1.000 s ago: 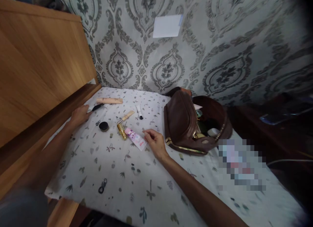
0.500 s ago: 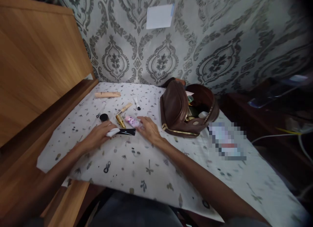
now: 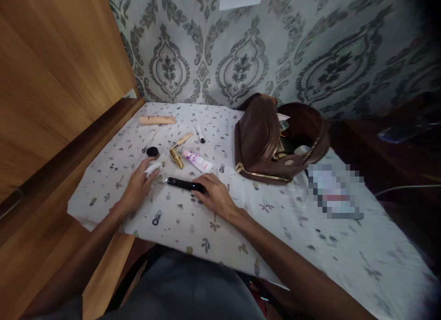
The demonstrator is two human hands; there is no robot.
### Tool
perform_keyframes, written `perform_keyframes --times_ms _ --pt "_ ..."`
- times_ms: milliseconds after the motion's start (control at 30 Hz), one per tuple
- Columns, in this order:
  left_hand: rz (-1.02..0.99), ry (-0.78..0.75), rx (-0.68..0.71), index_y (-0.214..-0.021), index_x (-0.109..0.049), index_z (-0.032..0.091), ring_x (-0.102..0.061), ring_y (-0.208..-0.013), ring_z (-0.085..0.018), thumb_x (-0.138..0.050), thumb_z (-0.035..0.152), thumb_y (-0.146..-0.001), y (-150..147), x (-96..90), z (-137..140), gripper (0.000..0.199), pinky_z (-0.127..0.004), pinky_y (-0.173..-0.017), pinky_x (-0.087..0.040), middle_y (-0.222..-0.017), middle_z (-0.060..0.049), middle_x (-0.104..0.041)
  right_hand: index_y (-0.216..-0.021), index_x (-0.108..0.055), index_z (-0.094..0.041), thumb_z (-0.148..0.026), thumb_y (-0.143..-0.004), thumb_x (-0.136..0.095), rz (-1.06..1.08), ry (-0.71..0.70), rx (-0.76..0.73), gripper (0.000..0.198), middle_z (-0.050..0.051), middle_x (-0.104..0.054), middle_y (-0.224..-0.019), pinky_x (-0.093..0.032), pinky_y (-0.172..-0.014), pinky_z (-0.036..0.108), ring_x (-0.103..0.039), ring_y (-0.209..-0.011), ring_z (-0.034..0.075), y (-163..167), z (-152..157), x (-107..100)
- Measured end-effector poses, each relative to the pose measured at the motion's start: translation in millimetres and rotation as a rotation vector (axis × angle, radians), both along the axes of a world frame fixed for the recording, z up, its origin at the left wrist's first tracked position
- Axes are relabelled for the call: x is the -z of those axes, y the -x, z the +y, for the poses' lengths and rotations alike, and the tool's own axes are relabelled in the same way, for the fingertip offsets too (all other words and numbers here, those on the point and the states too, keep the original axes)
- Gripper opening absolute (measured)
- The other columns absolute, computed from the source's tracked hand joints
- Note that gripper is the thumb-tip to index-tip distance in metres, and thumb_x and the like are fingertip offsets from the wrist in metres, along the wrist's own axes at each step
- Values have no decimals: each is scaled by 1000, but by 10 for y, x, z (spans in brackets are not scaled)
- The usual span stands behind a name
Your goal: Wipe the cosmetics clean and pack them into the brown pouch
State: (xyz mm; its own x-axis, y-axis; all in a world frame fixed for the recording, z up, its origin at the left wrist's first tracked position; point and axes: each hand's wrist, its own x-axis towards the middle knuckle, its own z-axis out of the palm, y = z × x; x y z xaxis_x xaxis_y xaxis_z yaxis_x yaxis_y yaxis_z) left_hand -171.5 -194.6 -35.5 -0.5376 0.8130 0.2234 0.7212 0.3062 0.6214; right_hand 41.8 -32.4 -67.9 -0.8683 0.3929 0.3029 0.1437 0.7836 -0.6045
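Note:
My left hand is closed on a crumpled white tissue. My right hand grips the right end of a slim black tube, whose silvery tip points toward my left hand. Just behind lies a pink and white squeeze tube with a purple print, out of either hand. Beside it are a gold lipstick-like case and a thin beige tube. A round black-lidded jar sits beyond my left fingers. A small white tube with a black cap lies farther back.
A long peach-coloured tube lies near the wall. On the right stands an open brown bag with several items inside. A blurred-out flat object lies right of it on the patterned tablecloth. A wooden panel bounds the left side.
My right hand has left the pink and white tube and now grips the black tube. The black tube's right end has shifted right. My left hand still has the tissue; the view has tilted down.

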Motion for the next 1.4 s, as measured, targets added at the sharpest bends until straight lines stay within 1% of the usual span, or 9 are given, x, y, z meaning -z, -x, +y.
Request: perform_keyframes --times_ms 133,300,533,733,833,933,1100,1267,1400 --pt "-109 -30 -239 -111 -54 22 -47 -60 -14 -53 45 -90 -27 31 -137 31 -26 -60 -40 -74 4 -54 -111 -68 -17 -21 -87 -69 10 -33 -36 25 9 -67 -101 -53 -85 37 -61 -99 24 11 34 49" --pt "5 -138 -221 -88 -59 21 -50 -67 -15 -55 33 -89 -136 71 -123 12 -26 -64 -39 -73 3 -56 -115 -66 -20 -23 -89 -67 -9 -81 -76 26 8 -65 -102 -54 -84 35 -63 -96 22 -9 16 65" --pt "271 21 -37 -109 -63 18 -58 -89 -22 -47 30 -96 -393 115 20 24 -36 -83 -49 -98 -7 -55 -118 -63 -20 -21 -90 -64 -16 -85 -121 28 6 -61 -104 -54 -74 30 -63 -85 18 -34 4 54" --pt "536 220 107 -138 -49 18 -50 -116 -31 -41 35 -100 -351 145 -74 43 -43 -89 -51 -126 -15 -52 -120 -61 -19 -17 -89 -64 -7 -66 -135 31 6 -60 -105 -55 -78 32 -63 -90 19 -36 23 76" --pt "556 250 212 -139 -48 19 -50 -114 -28 -37 23 -99 -204 159 -72 41 -44 -94 -49 -122 -12 -56 -123 -59 -18 -18 -91 -62 -74 -65 -126 32 8 -60 -108 -54 -81 34 -63 -94 20 -31 6 35" --pt "557 275 238 -133 -52 20 -51 -104 -27 -38 19 -97 -134 175 -28 39 -41 -86 -51 -109 -10 -57 -125 -58 -17 -22 -94 -59 -179 -85 -103 31 9 -62 -111 -52 -83 35 -63 -98 22 -13 -56 -48" --pt "382 143 263 -118 -59 21 -55 -97 -24 -38 26 -98 -160 161 61 29 -38 -84 -49 -99 -7 -57 -117 -61 -16 -31 -98 -55 -294 -119 -36 25 10 -65 -109 -48 -78 32 -63 -96 22 14 -177 -176" --pt "11 -194 59 -127 -53 21 -59 -102 -22 -43 41 -98 -101 12 140 37 -36 -91 -50 -113 -6 -62 -111 -59 -16 -25 -96 -55 -153 73 -11 18 8 -67 -101 -43 -77 30 -62 -88 20 -39 -151 -182" --pt "-71 -223 64 -135 -50 22 -60 -104 -23 -44 45 -97 -150 -121 141 45 -37 -90 -52 -120 -8 -61 -97 -60 -17 -29 -91 -58 18 398 -51 14 0 -61 -75 -38 -65 26 -54 -68 14 -61 -93 -150"
